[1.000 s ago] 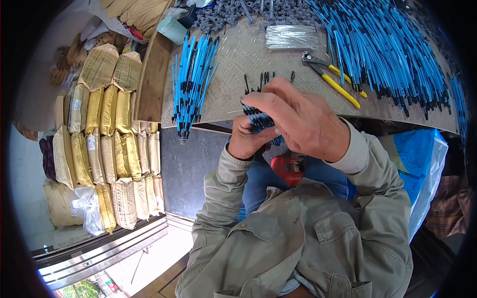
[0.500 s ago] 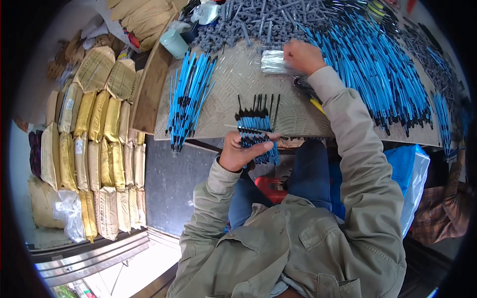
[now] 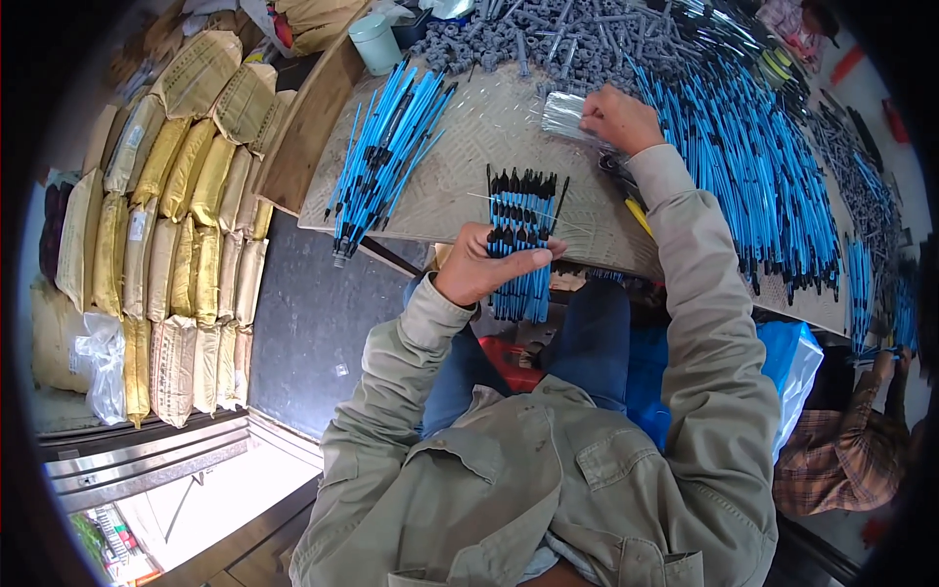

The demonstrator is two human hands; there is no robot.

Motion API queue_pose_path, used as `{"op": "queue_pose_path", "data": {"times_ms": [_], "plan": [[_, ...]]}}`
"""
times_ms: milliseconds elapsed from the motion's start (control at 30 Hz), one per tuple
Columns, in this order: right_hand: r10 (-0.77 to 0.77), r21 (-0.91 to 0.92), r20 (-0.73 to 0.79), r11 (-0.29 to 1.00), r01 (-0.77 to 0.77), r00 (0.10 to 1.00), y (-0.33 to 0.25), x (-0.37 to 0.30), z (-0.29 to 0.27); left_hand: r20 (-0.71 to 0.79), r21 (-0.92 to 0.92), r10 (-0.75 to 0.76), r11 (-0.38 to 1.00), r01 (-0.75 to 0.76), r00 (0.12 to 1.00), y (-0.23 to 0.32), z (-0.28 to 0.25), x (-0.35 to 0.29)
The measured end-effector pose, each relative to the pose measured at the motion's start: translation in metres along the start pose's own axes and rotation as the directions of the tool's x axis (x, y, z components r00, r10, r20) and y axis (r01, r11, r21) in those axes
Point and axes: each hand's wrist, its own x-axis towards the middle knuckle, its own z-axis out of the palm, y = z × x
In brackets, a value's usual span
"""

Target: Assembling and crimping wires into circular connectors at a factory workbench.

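My left hand [image 3: 481, 269] is closed around a flat row of slim blue rods with black fittings [image 3: 523, 256], its thumb lying across the front. The rods stand side by side with their black tips pointing away from me, over the table's near edge. A thin pale strip [image 3: 514, 203] crosses the row above my fingers. My right hand [image 3: 626, 119] reaches over the table to a small stack of shiny clear strips [image 3: 567, 117]. Its fingers are pinched at the stack's right end; whatever is between them is too small to make out.
A loose bundle of blue rods [image 3: 391, 157] lies on the table [image 3: 469, 127] at left, a large heap of them [image 3: 743, 166] at right. Grey plastic anchors [image 3: 538, 39] pile up behind. A yellow-handled tool [image 3: 638, 215] sits below my right wrist. Another person's plaid sleeve [image 3: 841, 460] shows at far right.
The rods in my left hand have tilted, showing more of their length. My right hand stays at the clear strips, its fingers now lower against their end. The whole view has shifted slightly.
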Motion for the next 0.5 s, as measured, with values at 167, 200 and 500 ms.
{"op": "queue_pose_path", "data": {"times_ms": [167, 200, 500], "plan": [[0.022, 0.034, -0.012, 0.999, -0.022, 1.000, 0.008, 0.006, 0.001, 0.017, -0.013, -0.001, 1.000, 0.002, 1.000, 0.001, 0.003, 0.003], [0.025, 0.036, -0.030, 0.999, -0.024, 0.999, 0.007, 0.007, 0.001, 0.021, -0.013, -0.003, 1.000, 0.004, 1.000, 0.001, 0.002, 0.003], [0.116, 0.090, 0.047, 0.989, -0.120, 0.992, 0.002, 0.009, -0.005, 0.025, -0.012, -0.043, 0.999, 0.043, 0.999, 0.005, 0.000, 0.002]]}}
